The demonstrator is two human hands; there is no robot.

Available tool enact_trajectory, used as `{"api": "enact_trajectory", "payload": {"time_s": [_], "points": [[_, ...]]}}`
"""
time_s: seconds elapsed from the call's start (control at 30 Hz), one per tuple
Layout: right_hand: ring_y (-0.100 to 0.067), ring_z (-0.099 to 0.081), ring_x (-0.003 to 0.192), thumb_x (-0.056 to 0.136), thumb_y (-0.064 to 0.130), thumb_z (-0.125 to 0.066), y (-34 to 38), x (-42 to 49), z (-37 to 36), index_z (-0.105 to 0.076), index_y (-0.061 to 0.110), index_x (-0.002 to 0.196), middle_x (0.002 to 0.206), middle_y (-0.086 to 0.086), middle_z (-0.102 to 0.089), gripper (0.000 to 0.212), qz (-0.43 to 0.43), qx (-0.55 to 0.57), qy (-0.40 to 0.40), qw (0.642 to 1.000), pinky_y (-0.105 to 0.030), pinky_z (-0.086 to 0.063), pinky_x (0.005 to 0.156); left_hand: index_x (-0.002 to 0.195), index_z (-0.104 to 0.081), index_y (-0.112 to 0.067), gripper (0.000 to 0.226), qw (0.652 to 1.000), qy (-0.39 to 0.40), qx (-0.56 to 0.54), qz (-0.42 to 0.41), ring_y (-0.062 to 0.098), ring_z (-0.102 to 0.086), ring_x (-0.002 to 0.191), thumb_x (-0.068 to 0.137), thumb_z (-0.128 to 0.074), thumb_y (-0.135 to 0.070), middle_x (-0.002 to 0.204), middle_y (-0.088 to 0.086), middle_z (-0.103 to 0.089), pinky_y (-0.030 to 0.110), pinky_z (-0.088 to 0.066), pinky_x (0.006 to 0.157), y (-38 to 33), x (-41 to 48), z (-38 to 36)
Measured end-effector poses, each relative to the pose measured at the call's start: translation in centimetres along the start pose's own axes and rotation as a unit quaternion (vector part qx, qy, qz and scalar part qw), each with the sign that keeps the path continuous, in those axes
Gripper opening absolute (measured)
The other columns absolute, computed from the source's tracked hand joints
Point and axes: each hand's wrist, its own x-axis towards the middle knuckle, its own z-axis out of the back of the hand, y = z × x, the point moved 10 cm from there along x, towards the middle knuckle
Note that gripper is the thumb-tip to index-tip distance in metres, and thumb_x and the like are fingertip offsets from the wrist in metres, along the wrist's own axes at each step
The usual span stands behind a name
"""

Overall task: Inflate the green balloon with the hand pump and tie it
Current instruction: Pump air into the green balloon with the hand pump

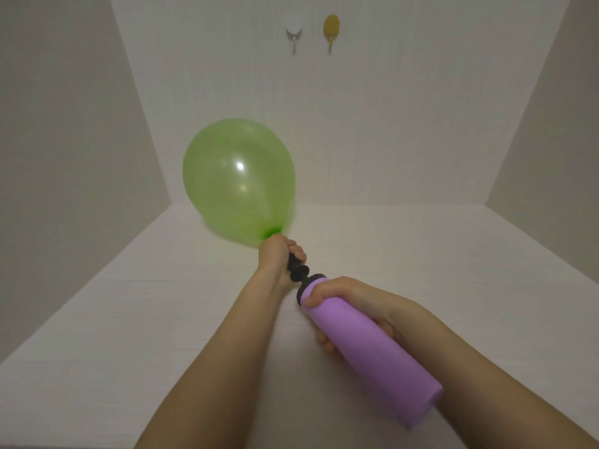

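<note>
The green balloon is round and partly inflated, held up above the white table at centre left. Its neck sits on the black nozzle of the purple hand pump. My left hand is closed around the balloon's neck and the nozzle tip. My right hand grips the purple pump body near its black front end. The pump points up and left toward the balloon. The balloon's lower edge is slightly blurred.
White walls close in the table on the left, right and back. Two hooks hang high on the back wall, a white one and a yellow one. Nothing else lies on the table.
</note>
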Motion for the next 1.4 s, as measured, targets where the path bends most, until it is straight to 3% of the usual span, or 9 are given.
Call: {"api": "enact_trajectory", "payload": {"time_s": [0.3,0.47,0.67,0.9,1.17,1.4], "points": [[-0.025,-0.059,0.044,0.078,0.027,-0.061,0.7,0.6,0.0,-0.055,-0.001,0.089,0.054,-0.015,-0.059,0.031,0.015,0.022,-0.007,1.0,-0.022,-0.049,0.049,0.062,-0.025,-0.016,0.032,0.999,0.007,0.04,-0.001,0.006,-0.024,0.021,0.089,-0.018,-0.002,0.038,-0.005,-0.028,0.006,-0.023,0.033,1.0,-0.5,-1.2],[-0.024,-0.059,0.043,0.08,0.026,-0.06,0.1,0.0,-0.2,-0.056,-0.002,0.085,0.051,-0.014,-0.06,0.029,0.005,-0.004,0.008,1.0,-0.021,-0.048,0.046,0.061,-0.028,-0.016,0.033,1.0,-0.001,-0.001,-0.004,0.006,-0.027,0.022,0.089,-0.019,-0.001,0.033,-0.007,-0.03,0.007,-0.024,0.032,-0.3,-0.1,0.1],[-0.026,-0.058,0.043,0.077,0.026,-0.062,1.0,0.5,-0.3,-0.055,-0.002,0.085,0.053,-0.015,-0.059,0.029,0.021,0.011,0.0,1.0,-0.023,-0.049,0.048,0.062,-0.026,-0.016,0.033,1.0,-0.001,0.025,-0.009,0.006,-0.026,0.022,0.091,-0.018,-0.004,0.056,-0.004,-0.026,0.006,-0.023,0.033,0.1,-0.5,-0.7],[-0.023,-0.059,0.043,0.08,0.028,-0.06,0.3,0.0,-0.3,-0.056,-0.002,0.083,0.052,-0.014,-0.06,0.03,0.003,-0.001,0.016,1.0,-0.021,-0.049,0.047,0.062,-0.028,-0.015,0.032,1.0,-0.008,-0.005,-0.002,0.005,-0.027,0.022,0.089,-0.018,-0.002,0.046,-0.005,-0.03,0.007,-0.024,0.032,-0.2,-0.2,0.2],[-0.025,-0.058,0.043,0.078,0.027,-0.061,0.8,0.3,-0.1,-0.055,-0.001,0.084,0.052,-0.015,-0.059,0.03,0.015,0.028,0.0,1.0,-0.022,-0.049,0.048,0.062,-0.027,-0.016,0.032,0.999,0.009,0.037,0.002,0.006,-0.025,0.022,0.089,-0.019,-0.002,0.033,-0.006,-0.027,0.007,-0.024,0.033,0.8,-0.7,-1.2],[-0.024,-0.058,0.041,0.081,0.029,-0.059,0.3,-0.5,-0.3,-0.055,-0.001,0.081,0.051,-0.013,-0.059,0.029,-0.002,0.007,0.022,1.0,-0.02,-0.047,0.045,0.061,-0.028,-0.015,0.033,1.0,0.005,-0.003,-0.008,0.006,-0.027,0.022,0.09,-0.019,-0.003,0.036,-0.006,-0.03,0.006,-0.024,0.032,-0.5,-0.3,-0.5]]}}
